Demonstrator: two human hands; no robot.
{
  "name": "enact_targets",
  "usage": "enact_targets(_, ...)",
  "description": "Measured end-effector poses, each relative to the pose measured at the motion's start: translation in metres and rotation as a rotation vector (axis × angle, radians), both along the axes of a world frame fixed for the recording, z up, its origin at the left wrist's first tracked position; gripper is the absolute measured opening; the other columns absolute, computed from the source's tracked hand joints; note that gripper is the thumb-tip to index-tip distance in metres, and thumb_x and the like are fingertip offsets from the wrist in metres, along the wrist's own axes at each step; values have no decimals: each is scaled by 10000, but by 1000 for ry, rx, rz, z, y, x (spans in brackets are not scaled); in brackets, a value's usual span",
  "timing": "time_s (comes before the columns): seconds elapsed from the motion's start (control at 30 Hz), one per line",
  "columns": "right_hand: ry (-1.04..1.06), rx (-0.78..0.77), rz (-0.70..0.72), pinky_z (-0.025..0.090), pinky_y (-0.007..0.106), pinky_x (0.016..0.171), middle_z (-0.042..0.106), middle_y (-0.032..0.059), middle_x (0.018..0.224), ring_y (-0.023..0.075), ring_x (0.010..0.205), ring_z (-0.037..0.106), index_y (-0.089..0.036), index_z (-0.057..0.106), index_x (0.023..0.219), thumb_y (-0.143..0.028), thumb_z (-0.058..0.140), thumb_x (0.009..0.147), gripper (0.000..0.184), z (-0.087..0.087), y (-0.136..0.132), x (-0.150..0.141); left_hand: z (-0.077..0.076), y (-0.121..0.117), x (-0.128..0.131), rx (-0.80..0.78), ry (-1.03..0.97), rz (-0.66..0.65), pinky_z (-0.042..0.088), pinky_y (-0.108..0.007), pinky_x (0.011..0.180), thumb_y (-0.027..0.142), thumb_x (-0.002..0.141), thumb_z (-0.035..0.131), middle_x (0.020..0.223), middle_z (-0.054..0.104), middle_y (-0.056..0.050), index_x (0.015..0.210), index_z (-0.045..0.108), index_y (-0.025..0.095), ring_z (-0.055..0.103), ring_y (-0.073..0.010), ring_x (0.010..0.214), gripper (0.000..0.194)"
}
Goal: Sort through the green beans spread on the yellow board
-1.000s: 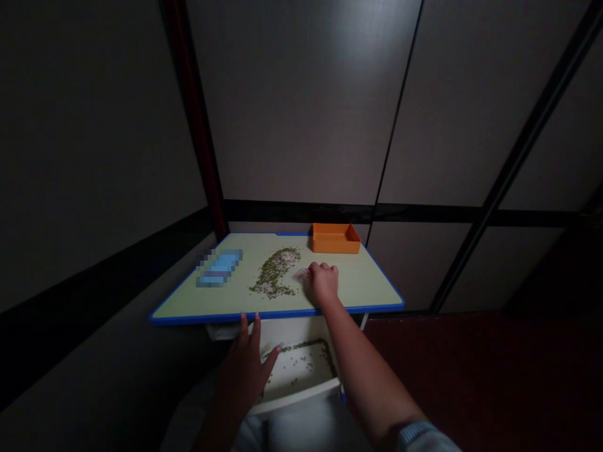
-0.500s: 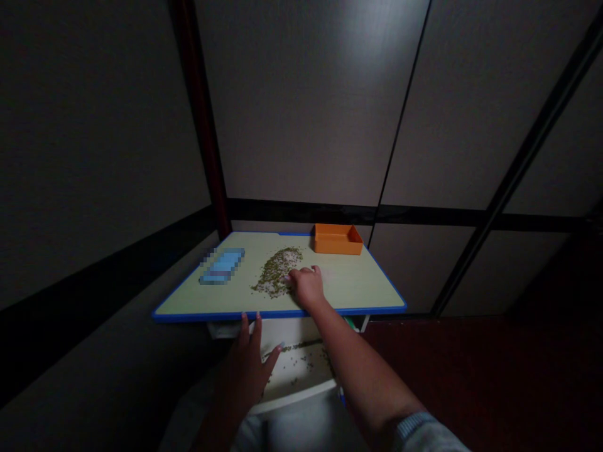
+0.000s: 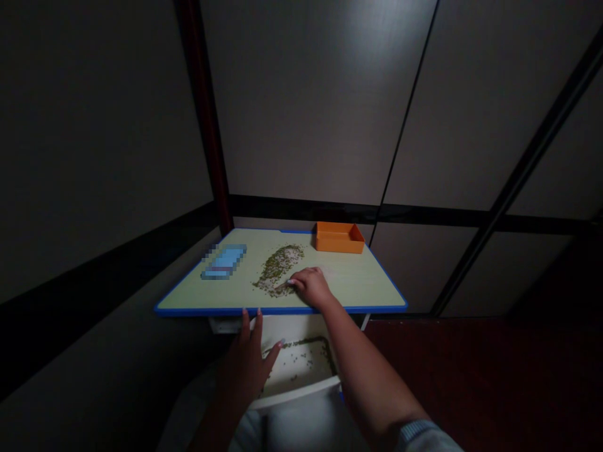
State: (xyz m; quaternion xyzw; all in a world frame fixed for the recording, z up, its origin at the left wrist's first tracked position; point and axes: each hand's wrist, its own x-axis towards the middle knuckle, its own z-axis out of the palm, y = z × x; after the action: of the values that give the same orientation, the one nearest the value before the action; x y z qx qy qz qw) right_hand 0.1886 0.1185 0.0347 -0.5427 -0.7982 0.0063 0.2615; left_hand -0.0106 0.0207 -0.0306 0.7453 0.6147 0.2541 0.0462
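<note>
A heap of small green and pale grains, like mung beans mixed with lighter ones (image 3: 277,267), is spread over the middle of the pale table top (image 3: 348,282). My right hand (image 3: 311,287) rests at the heap's lower right edge, its fingers bent and drawn together at the tips. What is between those fingertips is too small to make out. Below the table's front edge, my left hand (image 3: 249,358) has its fingers spread, two fingertips at the blue rim. Under that hand, a white drawer (image 3: 301,387) stands pulled out with scattered grains inside.
An orange open box (image 3: 339,243) stands at the table's back right. Toward the left side lies a blurred, light blue flat object (image 3: 225,261). Dark panelled walls (image 3: 301,125) close in behind and to the left; a dark red floor (image 3: 447,376) is on the right.
My right hand has shifted slightly right, and its fingers now point lower along the heap's edge. The left hand stays in place. The view has tilted a little.
</note>
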Motion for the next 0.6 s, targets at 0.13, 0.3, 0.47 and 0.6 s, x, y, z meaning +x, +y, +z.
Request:
enact_targets(0.13,-4,-16,-10,282,267,884,733,7,936,147,967,598,-252,711,923,-341,507,955,225,2,-7,5,-2,1,-1,15,-2,-15,424,-474,1032,479,859,459,1569,153,-251,1450,296,106,434,-358,1332,718)
enact_targets(0.3,12,-87,-25,313,241,877,729,3,968,138,971,601,-261,717,954,-343,512,950,220,7,-17,12,-4,2,-2,49,-3,-22,423,-476,1032,491,853,469,1562,181,-251,1446,305,115,442,-354,1327,721)
enact_targets(0.47,24,-78,-92,330,228,841,730,8,951,140,927,610,-250,717,961,-308,498,952,226,9,-19,17,-2,2,-2,11,4,-20,408,-447,1052,500,860,443,1569,167,-244,1448,301,106,421,-345,1344,722)
enact_targets(0.6,54,-22,-268,328,242,812,722,30,975,156,933,608,-250,701,1009,-315,458,965,255,10,-18,22,-1,2,-2,-3,0,-25,387,-445,1068,493,857,442,1570,144,-254,1449,290,85,387,-351,1365,735)
